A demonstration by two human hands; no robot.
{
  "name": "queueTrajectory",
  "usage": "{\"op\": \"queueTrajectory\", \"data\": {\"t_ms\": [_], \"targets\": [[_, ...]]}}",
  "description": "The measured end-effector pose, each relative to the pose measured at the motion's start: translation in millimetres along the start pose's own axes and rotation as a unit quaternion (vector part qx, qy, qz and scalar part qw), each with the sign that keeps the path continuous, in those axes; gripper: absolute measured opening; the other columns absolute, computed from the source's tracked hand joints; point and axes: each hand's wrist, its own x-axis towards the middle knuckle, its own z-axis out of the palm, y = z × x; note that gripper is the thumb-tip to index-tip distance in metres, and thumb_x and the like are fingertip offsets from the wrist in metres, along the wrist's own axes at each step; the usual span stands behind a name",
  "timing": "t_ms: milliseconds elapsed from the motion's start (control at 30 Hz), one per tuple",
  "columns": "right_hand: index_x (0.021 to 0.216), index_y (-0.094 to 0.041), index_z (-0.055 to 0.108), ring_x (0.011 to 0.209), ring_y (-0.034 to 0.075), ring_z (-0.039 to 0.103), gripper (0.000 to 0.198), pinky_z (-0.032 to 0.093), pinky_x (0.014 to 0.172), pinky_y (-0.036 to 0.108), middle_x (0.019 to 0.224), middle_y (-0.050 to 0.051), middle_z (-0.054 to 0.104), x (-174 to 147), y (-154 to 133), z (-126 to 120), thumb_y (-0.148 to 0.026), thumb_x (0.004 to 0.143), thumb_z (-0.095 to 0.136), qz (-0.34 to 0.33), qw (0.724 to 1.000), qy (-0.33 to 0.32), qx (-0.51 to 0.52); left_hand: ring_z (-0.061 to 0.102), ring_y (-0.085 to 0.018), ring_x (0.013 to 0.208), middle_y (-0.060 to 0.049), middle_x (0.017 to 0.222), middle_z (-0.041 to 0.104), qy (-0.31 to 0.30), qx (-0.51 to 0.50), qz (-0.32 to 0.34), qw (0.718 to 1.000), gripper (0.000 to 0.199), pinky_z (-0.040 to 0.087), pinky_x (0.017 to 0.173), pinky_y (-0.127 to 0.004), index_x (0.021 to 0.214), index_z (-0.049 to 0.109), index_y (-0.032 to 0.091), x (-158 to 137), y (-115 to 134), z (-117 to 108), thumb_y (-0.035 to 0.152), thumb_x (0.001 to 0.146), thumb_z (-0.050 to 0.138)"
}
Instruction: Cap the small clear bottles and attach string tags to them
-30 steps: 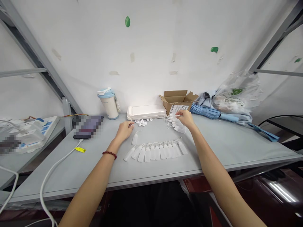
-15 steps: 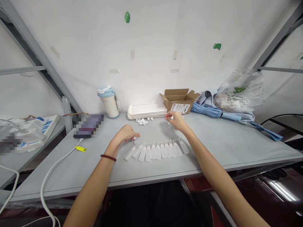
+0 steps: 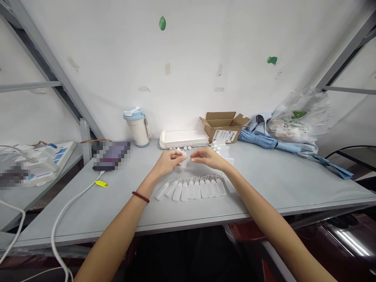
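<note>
My left hand [image 3: 170,161] is closed, pinching a small translucent squeeze bottle [image 3: 183,162] upright above the table, partly hidden by the fingers. Facing it from the right, my right hand [image 3: 207,157] has thumb and forefinger drawn together close to the bottle's top. Anything between those fingertips is too small to make out. Nearer to me lies a row of several similar squeeze bottles [image 3: 190,189] with thin bent spouts. Behind my hands are loose white caps [image 3: 188,148], and more small white parts [image 3: 216,147] lie by a clear plastic bag [image 3: 227,152].
A stack of white trays [image 3: 185,137] and an open cardboard box [image 3: 225,129] stand against the wall. To the left are a tumbler [image 3: 138,129], a phone [image 3: 113,156] and its white cable [image 3: 66,207]. A folded blue umbrella [image 3: 258,139] lies at the right.
My left hand has raised the squeeze bottle off the table and moved right. My right hand has come left from the small parts beside the box, so both hands are now close together.
</note>
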Motion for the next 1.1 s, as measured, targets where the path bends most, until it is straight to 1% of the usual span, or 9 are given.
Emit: {"op": "queueTrajectory", "data": {"t_ms": [100,200,300,400,467,600,700,900,1100], "targets": [[0.096,-0.017,0.065,0.092,0.02,0.063,0.026,0.047,0.084,0.035,0.096,0.006,0.068,-1.8,-4.5,8.1,-0.035,0.077,0.063,-0.022,0.995,-0.057,0.082,0.045,-0.008,0.044,0.002,0.057,0.057,-0.027,-0.033,0.02,0.999,0.032,0.038,0.045,-0.021,0.076,0.063,0.015,-2.1,1.8,4.6,0.044,0.068,0.068],[0.094,-0.016,0.064,0.092,0.02,0.062,0.022,0.046,0.084,0.035,0.093,0.005,0.068,-2.1,-7.9,14.4,-0.032,0.08,0.06,-0.044,0.991,-0.069,0.11,0.047,-0.007,0.046,0.001,0.061,0.06,-0.047,-0.059,0.038,0.996,0.031,0.041,0.048,-0.022,0.077,0.064,0.015,-3.1,1.3,6.3,0.044,0.069,0.068],[0.094,-0.015,0.062,0.087,0.02,0.063,0.022,0.046,0.083,0.035,0.085,0.004,0.068,-1.2,-8.5,17.3,-0.031,0.078,0.062,-0.027,0.992,-0.039,0.121,0.048,-0.007,0.046,0.0,0.063,0.062,-0.036,-0.074,0.043,0.996,0.03,0.042,0.048,-0.023,0.079,0.065,0.015,-2.1,-0.1,6.5,0.043,0.069,0.069],[0.102,-0.017,0.055,0.079,0.019,0.065,0.033,0.048,0.079,0.035,0.078,0.002,0.067,-0.5,-7.5,18.8,-0.028,0.073,0.066,0.005,0.992,0.02,0.125,0.05,-0.008,0.047,0.001,0.065,0.062,0.013,-0.097,0.03,0.995,0.034,0.044,0.05,-0.023,0.086,0.065,0.014,-0.4,-0.9,5.6,0.039,0.064,0.073],[0.104,-0.019,0.049,0.073,0.017,0.064,0.04,0.049,0.073,0.034,0.075,0.0,0.065,-0.2,-6.8,20.5,-0.026,0.07,0.069,0.013,0.992,0.051,0.117,0.053,-0.009,0.052,0.0,0.068,0.063,0.047,-0.116,0.025,0.992,0.038,0.045,0.053,-0.024,0.089,0.065,0.014,0.2,-0.8,4.7,0.036,0.06,0.077],[0.097,-0.021,0.043,0.063,0.014,0.059,0.041,0.045,0.061,0.028,0.07,-0.004,0.059,0.3,-5.0,25.6,-0.027,0.067,0.07,0.0,0.995,0.079,0.055,0.058,-0.013,0.069,-0.003,0.078,0.066,0.076,-0.141,0.03,0.987,0.034,0.048,0.059,-0.025,0.08,0.066,0.014,0.2,-0.6,3.7,0.034,0.056,0.079],[0.094,-0.021,0.043,0.059,0.012,0.054,0.041,0.042,0.057,0.025,0.068,-0.005,0.055,1.3,-2.6,27.8,-0.029,0.065,0.071,-0.018,0.996,0.089,-0.016,0.058,-0.014,0.07,-0.004,0.079,0.067,0.074,-0.141,0.026,0.987,0.032,0.049,0.063,-0.027,0.077,0.068,0.013,0.1,-0.9,3.5,0.035,0.056,0.079],[0.084,-0.021,0.047,0.065,0.014,0.054,0.032,0.042,0.058,0.026,0.072,-0.002,0.057,2.2,1.2,27.8,-0.033,0.066,0.071,-0.059,0.986,0.104,-0.114,0.058,-0.014,0.066,-0.004,0.081,0.068,0.053,-0.125,0.008,0.991,0.031,0.049,0.068,-0.03,0.078,0.07,0.014,-0.1,-0.7,2.8,0.037,0.058,0.077],[0.088,-0.021,0.049,0.072,0.016,0.055,0.025,0.042,0.06,0.027,0.085,0.003,0.062,-0.2,2.8,29.3,-0.032,0.073,0.066,-0.092,0.973,0.12,-0.175,0.058,-0.015,0.069,-0.003,0.074,0.067,0.06,-0.132,0.004,0.989,0.034,0.05,0.069,-0.03,0.082,0.071,0.014,-1.1,0.3,1.3,0.035,0.057,0.079]]}}
